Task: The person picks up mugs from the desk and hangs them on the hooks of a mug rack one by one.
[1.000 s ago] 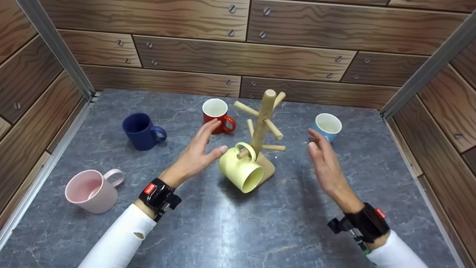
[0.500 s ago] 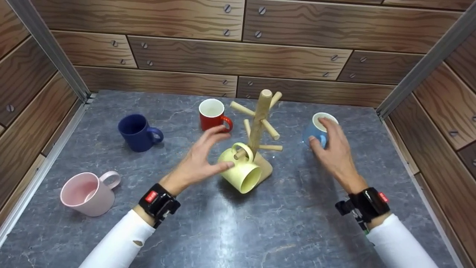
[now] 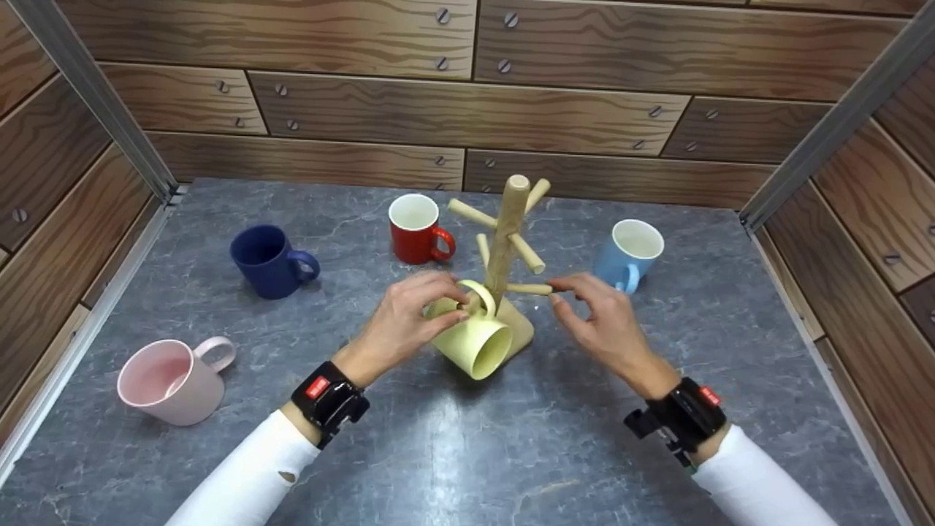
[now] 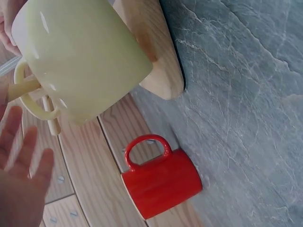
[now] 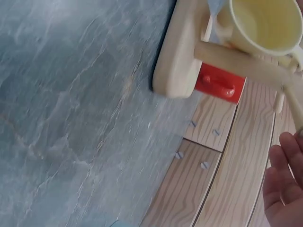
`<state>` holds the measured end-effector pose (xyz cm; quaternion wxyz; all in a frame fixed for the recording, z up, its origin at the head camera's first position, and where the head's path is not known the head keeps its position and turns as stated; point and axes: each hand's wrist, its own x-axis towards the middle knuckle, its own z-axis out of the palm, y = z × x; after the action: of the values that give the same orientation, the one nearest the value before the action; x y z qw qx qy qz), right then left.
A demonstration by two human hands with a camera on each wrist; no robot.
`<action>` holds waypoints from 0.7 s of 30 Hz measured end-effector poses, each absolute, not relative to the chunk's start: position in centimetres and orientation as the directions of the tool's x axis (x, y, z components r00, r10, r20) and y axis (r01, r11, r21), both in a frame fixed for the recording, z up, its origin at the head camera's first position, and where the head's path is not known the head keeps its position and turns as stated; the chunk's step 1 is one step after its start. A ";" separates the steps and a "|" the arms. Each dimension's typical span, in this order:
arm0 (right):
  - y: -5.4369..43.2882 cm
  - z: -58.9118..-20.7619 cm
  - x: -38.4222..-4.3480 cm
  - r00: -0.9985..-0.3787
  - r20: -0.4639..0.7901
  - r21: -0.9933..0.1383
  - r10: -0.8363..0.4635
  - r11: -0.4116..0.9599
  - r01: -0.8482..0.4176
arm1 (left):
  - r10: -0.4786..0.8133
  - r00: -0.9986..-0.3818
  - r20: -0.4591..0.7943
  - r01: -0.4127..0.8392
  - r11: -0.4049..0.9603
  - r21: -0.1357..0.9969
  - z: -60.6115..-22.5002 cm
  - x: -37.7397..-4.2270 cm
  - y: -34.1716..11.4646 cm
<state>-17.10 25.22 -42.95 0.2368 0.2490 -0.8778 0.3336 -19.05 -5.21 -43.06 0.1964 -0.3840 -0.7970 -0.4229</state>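
Note:
A wooden mug tree (image 3: 504, 245) stands mid-table, with a yellow mug (image 3: 467, 340) hanging by its handle from a low front peg. My left hand (image 3: 409, 314) pinches the end of that peg between thumb and index finger, beside the mug's handle; its other fingers (image 4: 19, 151) extend loosely in the left wrist view. On the other side, my right hand (image 3: 606, 321) has thumb and index finger at the tip of a low right peg (image 3: 529, 289), pinching it. Its remaining fingers (image 5: 281, 182) curl below the peg in the right wrist view.
Behind the left hand stand a red mug (image 3: 415, 245) and a dark blue mug (image 3: 266, 270). A pink mug (image 3: 182, 394) is at the left front, a light blue mug (image 3: 621, 263) at the right. Wood-patterned walls (image 3: 350, 109) enclose the grey tabletop (image 3: 409, 453).
My right hand has drawn back from beside the light blue mug and moved left to the tree's peg. My left hand has closed at the peg holding the yellow mug.

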 end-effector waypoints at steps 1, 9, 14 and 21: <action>25.1 -42.9 -17.0 -0.764 0.583 -0.470 -0.277 0.653 -0.594 | 0.432 -0.629 0.646 0.777 0.347 0.525 -43.1 -19.2 -5.2; 24.0 -42.8 -16.3 -0.760 0.586 -0.458 -0.281 0.659 -0.597 | 0.324 -0.678 0.660 0.734 0.345 0.585 -43.4 -20.2 -5.6; 23.0 -42.9 -16.3 -0.738 0.613 -0.436 -0.283 0.658 -0.614 | 0.301 -0.707 0.640 0.704 0.387 0.596 -43.3 -21.1 -5.8; 21.8 -42.9 -16.4 -0.750 0.608 -0.449 -0.260 0.667 -0.595 | 0.270 -0.736 0.620 0.666 0.453 0.593 -43.2 -22.6 -5.8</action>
<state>-16.39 21.75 -42.91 0.2560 0.2439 -0.8763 0.3273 -22.65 -5.78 -43.23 0.2255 -0.2845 -0.8219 -0.4390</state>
